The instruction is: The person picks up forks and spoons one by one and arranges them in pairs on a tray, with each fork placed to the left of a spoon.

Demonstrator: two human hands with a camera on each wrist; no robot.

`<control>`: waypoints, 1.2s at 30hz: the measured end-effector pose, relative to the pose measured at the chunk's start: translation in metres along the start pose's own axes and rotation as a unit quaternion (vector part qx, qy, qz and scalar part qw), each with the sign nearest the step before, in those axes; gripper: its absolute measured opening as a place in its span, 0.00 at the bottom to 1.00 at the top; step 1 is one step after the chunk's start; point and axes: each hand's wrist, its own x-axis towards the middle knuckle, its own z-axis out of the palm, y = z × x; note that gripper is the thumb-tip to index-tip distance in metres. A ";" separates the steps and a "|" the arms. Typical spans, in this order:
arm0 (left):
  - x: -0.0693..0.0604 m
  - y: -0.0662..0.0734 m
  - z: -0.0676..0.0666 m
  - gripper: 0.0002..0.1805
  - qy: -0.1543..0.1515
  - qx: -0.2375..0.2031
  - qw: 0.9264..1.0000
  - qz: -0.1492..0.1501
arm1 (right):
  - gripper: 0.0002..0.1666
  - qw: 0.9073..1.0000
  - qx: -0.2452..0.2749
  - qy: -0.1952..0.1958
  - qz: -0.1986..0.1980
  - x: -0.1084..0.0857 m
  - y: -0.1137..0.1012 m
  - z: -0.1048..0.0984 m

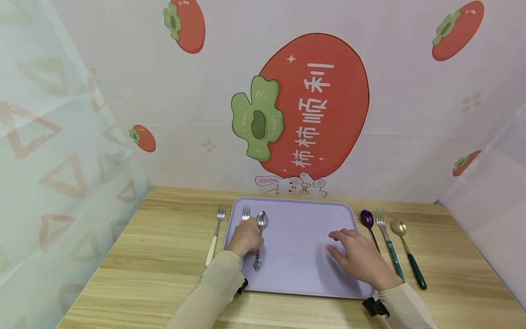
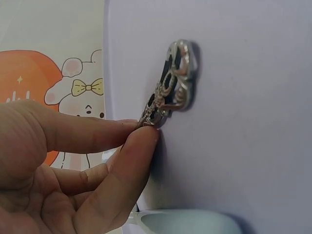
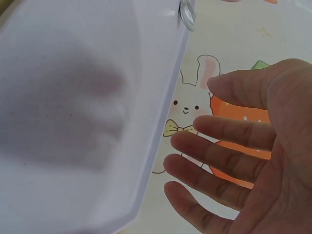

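Observation:
My left hand [image 1: 246, 237] is over the left part of a lavender tray [image 1: 296, 256]. Thumb and forefinger pinch the handle of a silver spoon [image 1: 262, 220], whose ornate openwork end [image 2: 181, 73] sticks out past the fingertips in the left wrist view. Just left of it on the tray lies a fork [image 1: 246, 212], its middle hidden by the hand; a pale, rounded handle end [image 2: 190, 222] shows low in the left wrist view. My right hand [image 1: 357, 256] hovers above the tray's right side, fingers spread and apart, holding nothing.
Left of the tray, a cream-handled fork [image 1: 212, 249] lies on the wooden table [image 1: 164, 237]. To the right lie a purple spoon [image 1: 367, 219], a fork with a green marbled handle [image 1: 394, 258] and a gold spoon with a dark green handle [image 1: 417, 272]. A printed cloth backdrop [image 1: 390, 173] stands behind.

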 end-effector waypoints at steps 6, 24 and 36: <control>0.000 -0.001 0.000 0.04 0.002 0.003 1.000 0.003 | 0.17 1.000 -0.001 -0.005 0.002 0.000 -0.001 0.000; -0.003 -0.002 -0.002 0.04 0.006 0.011 1.000 -0.005 | 0.16 1.000 0.002 -0.001 -0.001 0.001 0.000 0.001; -0.006 -0.007 -0.016 0.15 0.060 0.066 0.996 0.014 | 0.17 1.000 0.002 0.003 -0.004 0.001 0.001 0.002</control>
